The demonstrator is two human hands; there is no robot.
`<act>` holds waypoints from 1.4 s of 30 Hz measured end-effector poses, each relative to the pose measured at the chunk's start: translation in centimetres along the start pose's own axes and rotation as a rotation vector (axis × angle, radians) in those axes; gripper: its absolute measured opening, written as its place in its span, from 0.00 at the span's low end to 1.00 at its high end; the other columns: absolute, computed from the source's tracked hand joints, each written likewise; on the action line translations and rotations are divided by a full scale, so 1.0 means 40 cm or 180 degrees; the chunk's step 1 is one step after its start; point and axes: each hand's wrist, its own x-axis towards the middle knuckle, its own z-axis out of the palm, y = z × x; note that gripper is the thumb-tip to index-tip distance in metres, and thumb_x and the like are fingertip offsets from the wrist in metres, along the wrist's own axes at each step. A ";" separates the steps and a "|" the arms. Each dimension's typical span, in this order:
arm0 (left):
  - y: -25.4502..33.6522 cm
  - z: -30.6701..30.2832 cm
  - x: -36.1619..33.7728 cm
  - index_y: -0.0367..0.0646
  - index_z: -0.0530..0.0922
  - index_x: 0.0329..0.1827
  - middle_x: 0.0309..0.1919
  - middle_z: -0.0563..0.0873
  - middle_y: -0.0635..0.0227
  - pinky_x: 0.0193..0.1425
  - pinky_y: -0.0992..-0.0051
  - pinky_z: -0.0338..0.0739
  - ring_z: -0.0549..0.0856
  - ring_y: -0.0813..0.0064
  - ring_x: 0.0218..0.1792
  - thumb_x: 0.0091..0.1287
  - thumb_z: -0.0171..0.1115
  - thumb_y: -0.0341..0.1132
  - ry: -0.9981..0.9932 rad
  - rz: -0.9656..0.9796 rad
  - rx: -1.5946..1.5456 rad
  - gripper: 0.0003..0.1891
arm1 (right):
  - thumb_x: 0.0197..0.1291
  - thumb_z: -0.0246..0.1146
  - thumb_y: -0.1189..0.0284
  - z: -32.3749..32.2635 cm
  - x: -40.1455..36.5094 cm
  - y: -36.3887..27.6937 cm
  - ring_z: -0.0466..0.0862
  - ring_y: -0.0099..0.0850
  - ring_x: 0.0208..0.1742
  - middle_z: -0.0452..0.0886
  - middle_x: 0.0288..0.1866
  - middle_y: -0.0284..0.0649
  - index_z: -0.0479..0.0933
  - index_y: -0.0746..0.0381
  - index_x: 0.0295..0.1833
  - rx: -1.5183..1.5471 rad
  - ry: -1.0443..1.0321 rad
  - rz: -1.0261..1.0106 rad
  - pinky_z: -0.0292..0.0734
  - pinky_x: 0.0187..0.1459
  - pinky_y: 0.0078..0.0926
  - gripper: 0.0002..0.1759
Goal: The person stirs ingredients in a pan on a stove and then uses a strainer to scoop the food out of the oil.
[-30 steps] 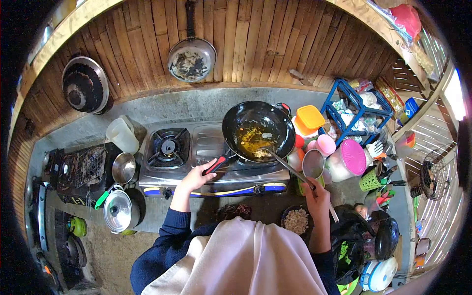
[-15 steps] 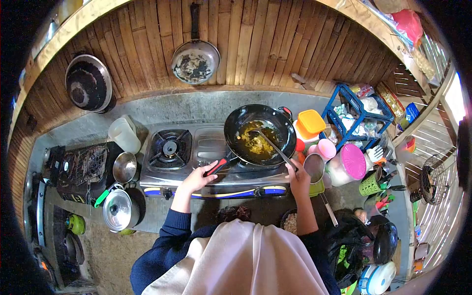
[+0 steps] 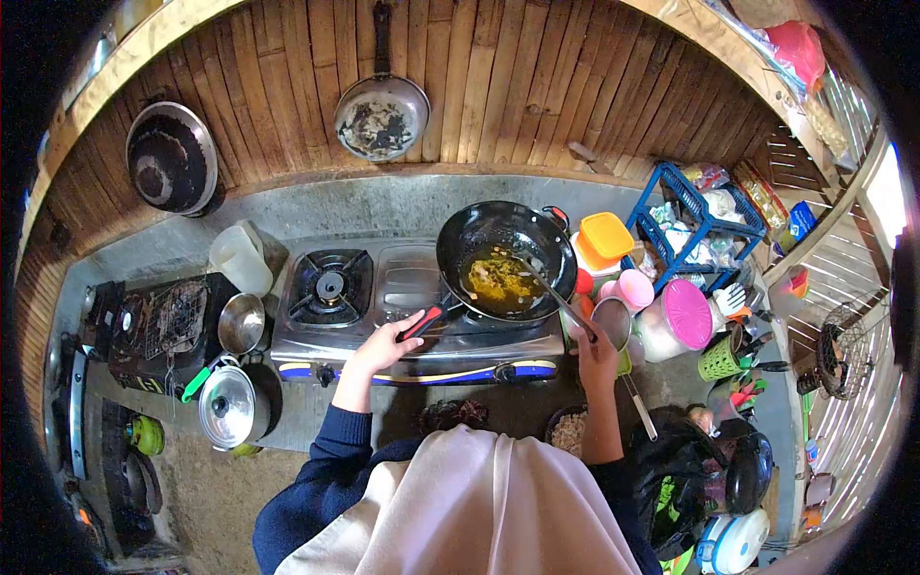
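Observation:
A black wok (image 3: 505, 257) with yellow oily food sits on the right burner of a steel two-burner gas stove (image 3: 412, 307). My left hand (image 3: 381, 347) grips the wok's red and black handle (image 3: 424, 321). My right hand (image 3: 596, 352) holds a long metal spatula (image 3: 556, 293), its blade resting in the food at the wok's right side. The spatula's handle sticks out below my hand toward the counter.
The left burner (image 3: 329, 286) is bare. A white jug (image 3: 241, 261), a small steel pot (image 3: 241, 325) and a lidded pot (image 3: 228, 407) stand left of the stove. Cups, a pink-lidded jar (image 3: 682, 311) and a blue rack (image 3: 698, 220) crowd the right. A bowl of chopped food (image 3: 570, 428) sits by my right arm.
My right hand went up toward the wok with the spatula, then slid slightly right; the blade swept from the wok's front to its right side. My left hand stayed on the handle.

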 end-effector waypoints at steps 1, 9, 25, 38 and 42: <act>-0.001 0.000 0.000 0.50 0.65 0.69 0.55 0.81 0.64 0.58 0.80 0.66 0.73 0.85 0.49 0.63 0.63 0.34 -0.0005 0.0000 -0.0006 0.30 | 0.62 0.61 0.69 -0.007 -0.006 0.001 0.81 0.22 0.30 0.82 0.34 0.40 0.76 0.67 0.51 0.0361 0.0104 -0.0091 0.76 0.26 0.22 0.15; 0.028 -0.007 -0.008 0.53 0.64 0.69 0.52 0.83 0.63 0.57 0.78 0.68 0.76 0.83 0.47 0.63 0.64 0.35 0.0026 0.0084 0.0036 0.31 | 0.63 0.60 0.71 -0.148 -0.047 -0.059 0.80 0.22 0.30 0.83 0.34 0.39 0.76 0.67 0.51 -0.0265 -0.0121 0.0005 0.75 0.31 0.20 0.14; 0.028 -0.008 -0.005 0.50 0.65 0.69 0.60 0.77 0.60 0.62 0.76 0.66 0.76 0.79 0.55 0.62 0.64 0.35 -0.0077 -0.0109 0.0001 0.30 | 0.64 0.58 0.73 -0.255 -0.078 -0.199 0.81 0.20 0.28 0.85 0.34 0.41 0.76 0.71 0.49 -0.1278 -0.0566 0.0006 0.75 0.31 0.17 0.13; 0.019 -0.005 -0.005 0.53 0.65 0.68 0.57 0.79 0.56 0.60 0.75 0.68 0.78 0.76 0.54 0.62 0.63 0.38 0.0031 0.0054 0.0100 0.30 | 0.62 0.60 0.71 -0.230 -0.083 -0.130 0.82 0.20 0.27 0.86 0.32 0.41 0.77 0.70 0.48 -0.0260 -0.0226 -0.0041 0.73 0.29 0.17 0.14; 0.039 -0.011 -0.009 0.47 0.65 0.68 0.62 0.75 0.60 0.64 0.76 0.64 0.74 0.78 0.59 0.63 0.63 0.35 -0.0086 -0.0082 0.0014 0.30 | 0.63 0.59 0.71 -0.188 -0.084 -0.116 0.81 0.19 0.28 0.86 0.33 0.41 0.76 0.70 0.49 -0.0258 -0.0331 -0.0032 0.73 0.29 0.16 0.14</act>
